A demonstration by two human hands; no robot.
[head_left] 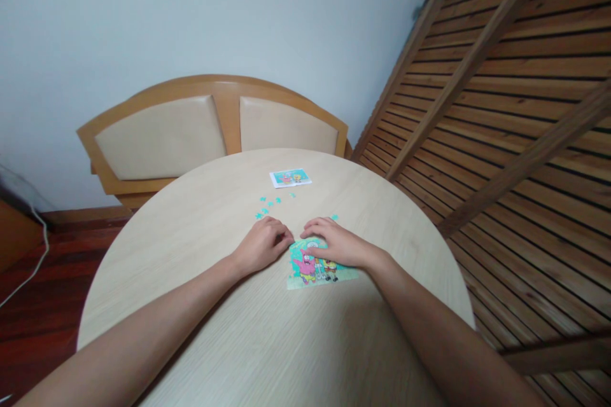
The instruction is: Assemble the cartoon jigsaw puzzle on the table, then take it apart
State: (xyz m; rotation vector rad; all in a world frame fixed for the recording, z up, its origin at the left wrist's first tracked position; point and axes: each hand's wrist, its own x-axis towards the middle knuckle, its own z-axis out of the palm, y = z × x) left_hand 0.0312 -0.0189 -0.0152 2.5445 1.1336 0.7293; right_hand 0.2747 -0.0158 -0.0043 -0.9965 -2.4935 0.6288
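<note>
A partly assembled cartoon jigsaw puzzle (315, 267) lies on the round pale wooden table (205, 216). My left hand (263, 243) rests at the puzzle's upper left corner with its fingers curled, fingertips at the puzzle's edge. My right hand (334, 243) lies over the puzzle's top right part, fingers bent and pressing down on it. Whether either hand pinches a piece is hidden. Several loose teal puzzle pieces (270, 203) lie just beyond my left hand. One more teal piece (335, 217) sits beside my right hand.
A small reference picture card (290, 177) lies further back on the table. Behind the table stands a wooden bench with two padded back panels (210, 130). A slatted wooden frame (501, 108) leans at the right. A white cable (33, 248) hangs at the left.
</note>
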